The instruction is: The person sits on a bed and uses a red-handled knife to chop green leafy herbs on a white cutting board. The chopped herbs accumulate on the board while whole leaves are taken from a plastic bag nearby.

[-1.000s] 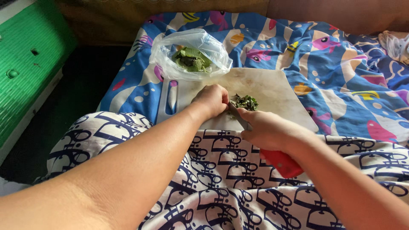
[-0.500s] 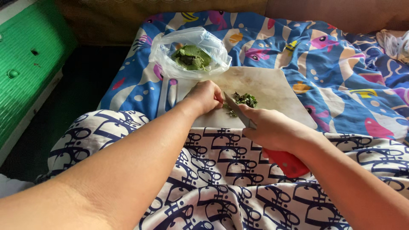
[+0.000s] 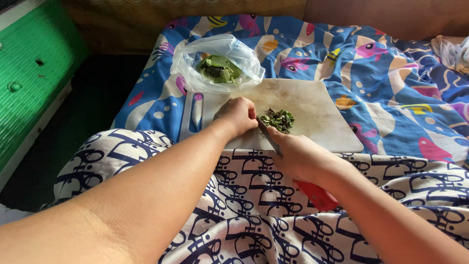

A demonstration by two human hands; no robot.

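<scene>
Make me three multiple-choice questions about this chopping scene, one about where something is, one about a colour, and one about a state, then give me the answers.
1. Where does the clear plastic bag of green leaves lie?
A. at the far left corner of the cutting board
B. on the person's lap
C. on the green crate

2. What colour is the handle of the knife?
A. black
B. red
C. yellow

3. How do the greens on the board look?
A. whole, in a tied bundle
B. still in their bag
C. cut small, in a loose pile

Answers:
1. A: the bag rests on the blue patterned cloth, overlapping the board's far left corner.
2. B: red shows below the right hand, which grips it.
3. C: the chopped greens lie heaped beside the blade, next to the left hand.
</scene>
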